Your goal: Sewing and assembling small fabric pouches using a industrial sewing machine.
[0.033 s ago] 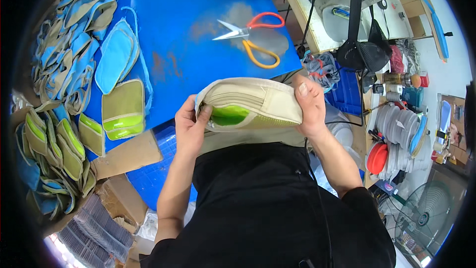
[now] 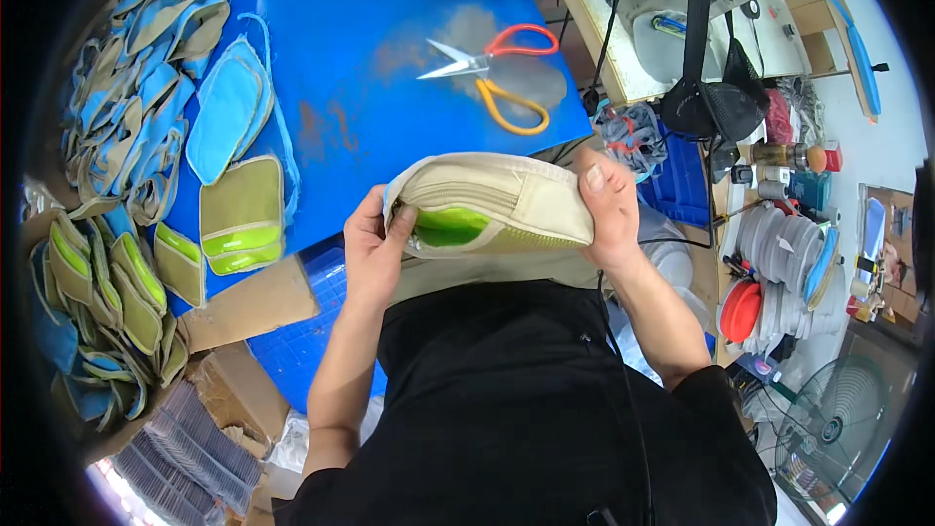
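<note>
Between my two hands, in front of my body, is a beige fabric pouch (image 2: 553, 209). It has a zipper strip along its side and a gap that shows bright green inside. My left hand (image 2: 372, 248) pinches its left end, thumb at the edge of the green gap. At the other end my right hand (image 2: 612, 205) grips the corner, thumb on top and fingers hidden underneath. Scissors (image 2: 477, 64) with one red and one yellow handle lie spread on the blue table (image 2: 341, 29) beyond the pouch.
Blue padded pieces (image 2: 226, 112) and an olive-and-green pouch (image 2: 242, 209) lie on the table's left side. Heaps of blue-and-beige pieces (image 2: 131, 102) and more small pouches (image 2: 136, 292) crowd the far left. To the right are a sewing machine table (image 2: 623, 68), webbing rolls (image 2: 769, 253) and a fan (image 2: 831, 429).
</note>
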{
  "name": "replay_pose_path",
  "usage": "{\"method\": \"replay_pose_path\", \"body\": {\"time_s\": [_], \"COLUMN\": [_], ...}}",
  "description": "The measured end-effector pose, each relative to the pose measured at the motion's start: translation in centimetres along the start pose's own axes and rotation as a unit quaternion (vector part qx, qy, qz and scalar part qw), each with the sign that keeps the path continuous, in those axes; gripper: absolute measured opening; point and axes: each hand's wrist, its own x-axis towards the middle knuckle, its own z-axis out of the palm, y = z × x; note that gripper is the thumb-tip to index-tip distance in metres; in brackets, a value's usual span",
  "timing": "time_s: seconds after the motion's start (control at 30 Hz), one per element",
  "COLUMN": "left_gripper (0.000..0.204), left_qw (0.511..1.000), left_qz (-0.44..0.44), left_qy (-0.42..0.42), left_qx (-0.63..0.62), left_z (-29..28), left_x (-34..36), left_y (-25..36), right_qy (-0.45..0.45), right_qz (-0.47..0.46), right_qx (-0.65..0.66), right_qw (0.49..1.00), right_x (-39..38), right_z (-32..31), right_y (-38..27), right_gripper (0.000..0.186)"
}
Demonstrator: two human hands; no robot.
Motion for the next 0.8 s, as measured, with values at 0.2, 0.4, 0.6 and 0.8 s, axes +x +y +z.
{"method": "replay_pose_path", "body": {"time_s": [0.2, 0.4, 0.6, 0.8], "left_gripper": [0.013, 0.06, 0.05, 0.021], "left_qw": [0.998, 0.894, 0.857, 0.984], "left_qz": [0.024, 0.205, 0.311, 0.044], "left_qy": [0.006, -0.051, 0.033, -0.059], "left_qx": [0.054, 0.396, 0.409, 0.16], "left_z": [-0.3, 2.1, 3.0, 0.9], "left_x": [0.3, 0.2, 1.4, -0.1], "left_y": [0.5, 6.1, 6.4, 2.5], "right_qy": [-0.048, -0.118, -0.073, -0.147], "right_qz": [0.023, -0.115, -0.087, 0.163], "right_qx": [-0.026, -0.383, -0.343, -0.124], "right_qw": [0.998, 0.909, 0.933, 0.968], "right_x": [0.2, 2.1, 0.7, 0.7], "right_z": [-1.0, 1.4, 2.6, 1.2], "right_y": [-0.3, -4.1, -1.5, -2.5], "right_gripper": [0.034, 0.051, 0.013, 0.031]}}
